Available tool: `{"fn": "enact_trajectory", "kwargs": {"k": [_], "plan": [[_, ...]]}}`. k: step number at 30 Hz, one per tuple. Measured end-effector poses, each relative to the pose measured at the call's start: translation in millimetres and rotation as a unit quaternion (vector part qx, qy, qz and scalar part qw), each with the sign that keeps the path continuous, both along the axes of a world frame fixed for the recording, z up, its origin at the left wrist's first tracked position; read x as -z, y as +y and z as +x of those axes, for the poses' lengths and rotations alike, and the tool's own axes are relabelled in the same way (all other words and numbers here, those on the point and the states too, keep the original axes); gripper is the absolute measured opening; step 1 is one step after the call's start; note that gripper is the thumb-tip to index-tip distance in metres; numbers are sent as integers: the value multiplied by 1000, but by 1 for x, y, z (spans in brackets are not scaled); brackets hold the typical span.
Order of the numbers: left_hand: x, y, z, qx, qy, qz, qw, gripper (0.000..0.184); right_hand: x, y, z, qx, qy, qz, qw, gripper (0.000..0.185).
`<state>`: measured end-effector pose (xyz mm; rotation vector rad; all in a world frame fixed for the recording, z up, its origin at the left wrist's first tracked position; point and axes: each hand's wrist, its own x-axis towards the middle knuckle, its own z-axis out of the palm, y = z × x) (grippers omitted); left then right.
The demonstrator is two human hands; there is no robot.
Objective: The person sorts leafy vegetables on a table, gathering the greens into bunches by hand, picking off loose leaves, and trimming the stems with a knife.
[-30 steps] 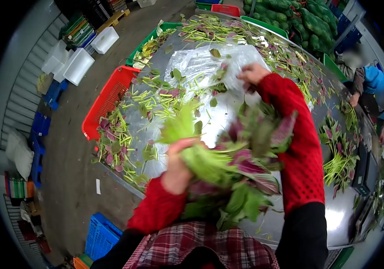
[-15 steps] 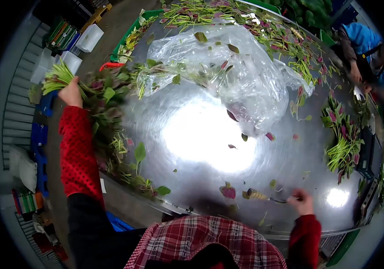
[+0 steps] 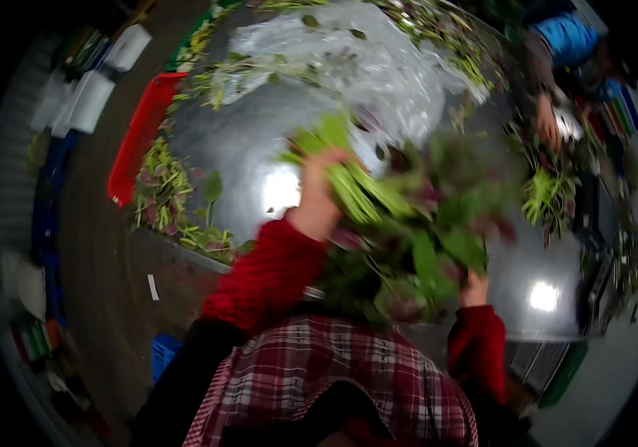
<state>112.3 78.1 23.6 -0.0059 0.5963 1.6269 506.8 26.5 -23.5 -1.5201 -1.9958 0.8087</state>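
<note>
A large bunch of amaranth point(image 3: 427, 246), with pale green stems and green and purple leaves, is lifted over the near part of the metal table point(image 3: 237, 138). My left hand point(image 3: 320, 190) is closed around its stems, whose cut ends point up and left. Low on the right, my right hand point(image 3: 474, 289) is at the leafy end, its fingers mostly covered by leaves. Whether it grips anything I cannot tell. Motion blurs the leaves. The bunch covers much of the table in front of me.
Clear plastic sheeting point(image 3: 386, 67) lies across the table's far part. Loose stems and leaves point(image 3: 162, 186) line the left edge beside a red crate point(image 3: 144, 138). At the right, a co-worker's hand point(image 3: 548, 123) is above another bunch of greens point(image 3: 546, 194).
My left hand has carried the bunch from the table's left edge rightward in front of me, uncovering the red crate. My right hand has moved slightly left and up, to the leaves.
</note>
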Motion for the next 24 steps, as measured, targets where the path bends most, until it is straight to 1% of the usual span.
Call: {"fn": "enact_trajectory", "kwargs": {"k": [1, 2, 3, 4, 5, 6, 7, 9, 10, 11, 12, 13, 15, 16, 17, 18, 19, 20, 21, 22, 23, 24], "plan": [[-3, -12, 31, -7, -10, -139, 990, 14, 11, -2, -3, 10, 81, -11, 997, 44], [6, -27, 36, -34, 55, -188, 980, 10, 8, -8, -22, -42, 75, 33, 996, 46], [20, -43, 26, -56, 119, -239, 962, 7, -8, -14, -50, -86, 10, 49, 995, 45], [48, -57, 8, -74, 144, -238, 958, 8, -23, -20, -79, -130, -52, 69, 988, 44], [66, -76, -20, -91, 172, -239, 951, 9, -36, -23, -96, -168, -173, 60, 969, 41], [60, -92, -48, -130, 205, -245, 939, 11, -21, -29, -100, -187, -198, 86, 958, 37], [53, -107, -80, -165, 238, -251, 924, 12, -21, -34, -114, -184, -169, 92, 964, 32], [59, -134, -157, -263, 327, -284, 862, 11, -15, -43, -122, -195, -139, 99, 966, 19], [48, -143, -203, -289, 373, -259, 843, 11, -11, -41, -131, -195, -135, 104, 966, 19], [19, -148, -225, -311, 491, -267, 769, 17, -7, -39, -127, -198, -151, 122, 961, 13], [22, -155, -268, -333, 533, -279, 726, 19, -2, -37, -123, -200, -168, 139, 955, 8], [17, -153, -302, -404, 568, -219, 683, 13, 2, -34, -119, -200, -166, 141, 955, 8], [-25, -156, -338, -362, 665, -239, 608, 12, 7, -24, -104, -194, -262, 149, 934, 11], [-49, -148, -334, -388, 649, -220, 616, 13, 6, -19, -98, -214, -303, 126, 920, 21], [-74, -134, -342, -412, 632, -196, 627, 15, -8, -16, -118, -213, -307, 129, 919, 21], [-93, -132, -335, -415, 629, -199, 626, 15, -24, -16, -128, -213, -265, 145, 929, 28], [-111, -130, -329, -395, 610, -155, 669, 14, -34, -15, -139, -211, -222, 159, 939, 36], [-125, -127, -322, -372, 588, -111, 709, 13, -35, -14, -146, -234, -223, 125, 938, 58], [-135, -126, -312, -373, 590, -112, 707, 13, -36, -15, -158, -236, -220, 125, 938, 58], [-143, -127, -298, -326, 499, -69, 800, 12, -36, -17, -172, -257, -176, 115, 943, 59], [-146, -128, -286, -273, 398, -24, 875, 11, -37, -18, -185, -278, -132, 106, 946, 60], [-142, -127, -276, -247, 379, -20, 891, 11, -41, -20, -197, -281, -131, 127, 942, 52]]}}
